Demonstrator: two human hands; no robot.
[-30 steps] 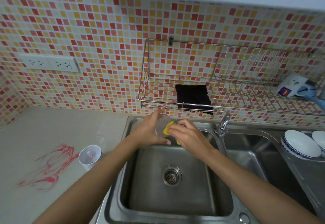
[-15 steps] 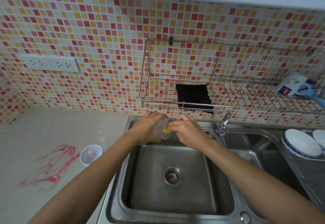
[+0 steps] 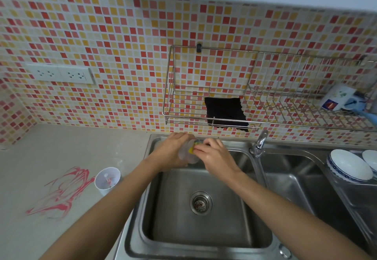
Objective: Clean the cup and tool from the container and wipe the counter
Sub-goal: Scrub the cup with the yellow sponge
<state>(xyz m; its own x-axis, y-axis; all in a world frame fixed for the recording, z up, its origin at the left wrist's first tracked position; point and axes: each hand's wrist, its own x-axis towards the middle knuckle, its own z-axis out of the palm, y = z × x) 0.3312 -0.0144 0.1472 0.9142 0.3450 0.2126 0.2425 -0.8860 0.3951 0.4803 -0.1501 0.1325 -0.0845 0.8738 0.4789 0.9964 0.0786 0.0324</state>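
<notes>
Over the left sink basin (image 3: 204, 229), my left hand (image 3: 171, 152) clasps a clear plastic cup (image 3: 186, 154) (tipped sideways) while my right hand (image 3: 214, 155) pinches a yellow sponge (image 3: 191, 149) against its mouth.

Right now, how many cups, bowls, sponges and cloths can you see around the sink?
Cups: 3, clear cup in the left hand, white cup on the counter, mug on the rack
Bowls: 2, and
Sponges: 1, yellow sponge in the right hand
Cloths: 1, black cloth
Total: 7
</notes>
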